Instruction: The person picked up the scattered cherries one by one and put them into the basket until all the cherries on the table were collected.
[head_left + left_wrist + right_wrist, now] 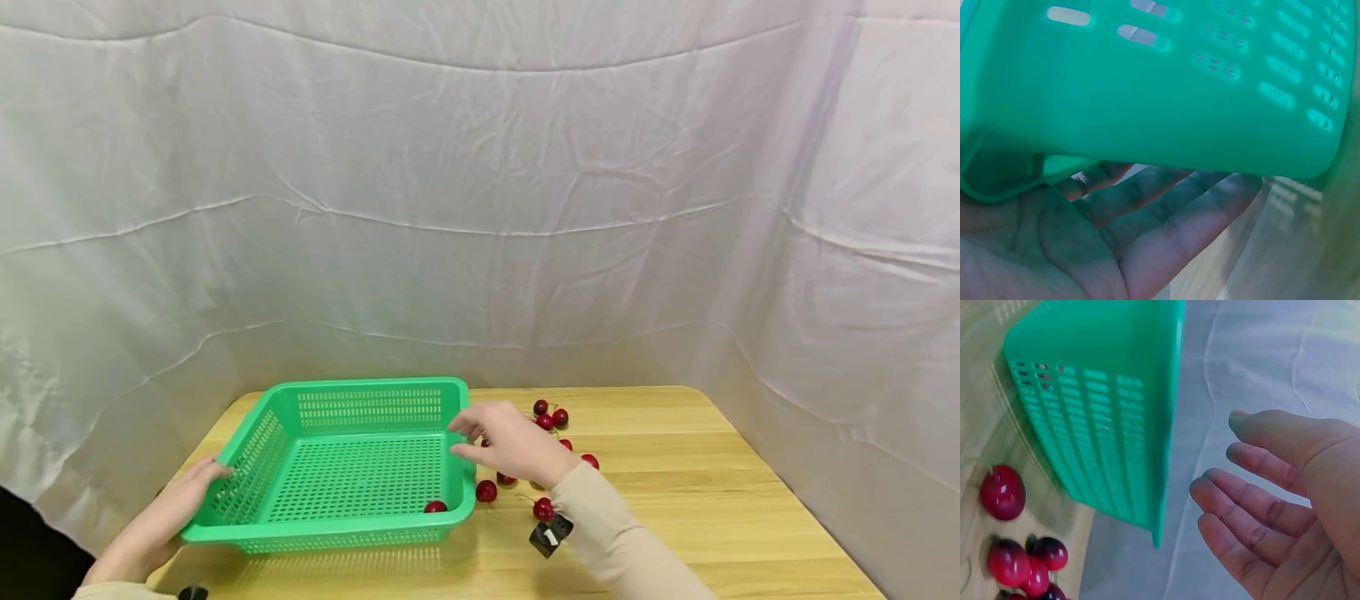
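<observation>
A green plastic basket point(330, 528) with slotted walls stands on the left of the table. My left hand point(183, 504) grips its left rim; in the left wrist view, that hand's fingers point(1172, 244) lie against the basket's outside, and the thumb is hidden. Above the basket's right rim hovers my right hand point(506, 442), its fingers spread and bent a little, with nothing between them. One cherry point(435, 506) lies in the basket's near right corner. Several dark red cherries point(1009, 561), some with stems, lie on the table below my right hand; its forearm partly covers them.
The wooden table point(675, 483) extends to the right of the cherries. White cloth point(480, 275) hangs behind it and along both sides. A black wrist device point(550, 535) sits by my right sleeve, close to one cherry point(543, 508).
</observation>
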`<move>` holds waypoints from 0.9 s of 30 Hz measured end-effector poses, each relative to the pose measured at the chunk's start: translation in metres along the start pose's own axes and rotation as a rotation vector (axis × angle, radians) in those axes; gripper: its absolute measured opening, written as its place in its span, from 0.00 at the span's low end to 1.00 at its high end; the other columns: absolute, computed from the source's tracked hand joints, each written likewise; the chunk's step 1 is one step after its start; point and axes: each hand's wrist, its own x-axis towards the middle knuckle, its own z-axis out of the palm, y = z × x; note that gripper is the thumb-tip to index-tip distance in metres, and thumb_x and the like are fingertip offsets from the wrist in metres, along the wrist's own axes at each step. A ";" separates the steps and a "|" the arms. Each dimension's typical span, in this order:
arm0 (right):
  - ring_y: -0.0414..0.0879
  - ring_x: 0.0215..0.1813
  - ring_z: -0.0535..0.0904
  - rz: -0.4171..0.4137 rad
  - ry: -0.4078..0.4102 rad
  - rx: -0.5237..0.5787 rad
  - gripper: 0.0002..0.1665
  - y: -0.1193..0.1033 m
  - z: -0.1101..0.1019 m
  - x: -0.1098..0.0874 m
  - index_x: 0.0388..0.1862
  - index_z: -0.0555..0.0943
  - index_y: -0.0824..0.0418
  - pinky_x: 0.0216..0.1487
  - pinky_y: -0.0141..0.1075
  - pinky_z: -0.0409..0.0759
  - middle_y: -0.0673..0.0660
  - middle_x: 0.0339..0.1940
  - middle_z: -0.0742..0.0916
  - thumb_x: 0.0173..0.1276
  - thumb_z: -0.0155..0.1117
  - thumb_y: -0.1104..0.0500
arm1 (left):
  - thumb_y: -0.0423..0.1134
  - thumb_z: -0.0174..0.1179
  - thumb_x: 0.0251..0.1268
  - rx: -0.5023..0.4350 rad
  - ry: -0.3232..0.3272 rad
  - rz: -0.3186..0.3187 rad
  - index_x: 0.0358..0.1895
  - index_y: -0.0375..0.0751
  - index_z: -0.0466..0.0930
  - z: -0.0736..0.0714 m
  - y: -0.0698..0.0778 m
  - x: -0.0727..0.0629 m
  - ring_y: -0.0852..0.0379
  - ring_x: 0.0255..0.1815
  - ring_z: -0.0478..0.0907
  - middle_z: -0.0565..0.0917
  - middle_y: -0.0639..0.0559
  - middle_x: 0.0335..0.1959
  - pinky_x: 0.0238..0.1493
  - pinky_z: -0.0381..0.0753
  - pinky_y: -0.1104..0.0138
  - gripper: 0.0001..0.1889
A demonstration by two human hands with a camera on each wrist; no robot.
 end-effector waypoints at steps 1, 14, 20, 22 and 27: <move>0.42 0.51 0.88 0.001 0.012 0.005 0.16 0.003 -0.002 -0.003 0.60 0.87 0.59 0.56 0.42 0.89 0.52 0.53 0.92 0.79 0.70 0.53 | 0.51 0.32 0.88 -0.030 -0.003 -0.006 0.85 0.24 0.40 -0.001 -0.002 0.000 0.59 0.45 0.82 0.72 0.25 0.66 0.46 0.87 0.65 0.38; 0.42 0.47 0.88 0.085 0.179 0.037 0.14 0.048 -0.026 -0.045 0.57 0.88 0.60 0.54 0.41 0.89 0.52 0.47 0.92 0.77 0.71 0.56 | 0.55 0.35 0.91 -0.343 -0.183 0.039 0.59 0.50 0.73 -0.013 -0.028 -0.005 0.57 0.44 0.87 0.87 0.54 0.43 0.52 0.91 0.57 0.19; 0.42 0.47 0.87 0.178 0.223 0.051 0.14 0.072 -0.032 -0.063 0.56 0.88 0.59 0.53 0.38 0.88 0.51 0.46 0.92 0.77 0.71 0.55 | 0.55 0.39 0.90 -0.330 -0.126 0.030 0.59 0.55 0.74 -0.011 -0.031 -0.004 0.57 0.46 0.87 0.86 0.55 0.44 0.54 0.91 0.56 0.16; 0.41 0.47 0.87 0.209 0.234 0.055 0.14 0.080 -0.034 -0.070 0.56 0.88 0.59 0.52 0.36 0.87 0.50 0.45 0.92 0.77 0.71 0.54 | 0.55 0.40 0.90 -0.336 -0.119 0.033 0.58 0.56 0.75 -0.011 -0.032 -0.004 0.57 0.46 0.87 0.86 0.55 0.44 0.54 0.91 0.56 0.15; 0.40 0.44 0.86 0.276 0.251 0.047 0.16 0.097 -0.035 -0.085 0.56 0.88 0.60 0.49 0.34 0.87 0.51 0.45 0.92 0.76 0.72 0.54 | 0.54 0.40 0.91 -0.343 -0.146 0.046 0.57 0.57 0.75 -0.012 -0.036 -0.004 0.56 0.45 0.88 0.88 0.54 0.44 0.54 0.91 0.56 0.15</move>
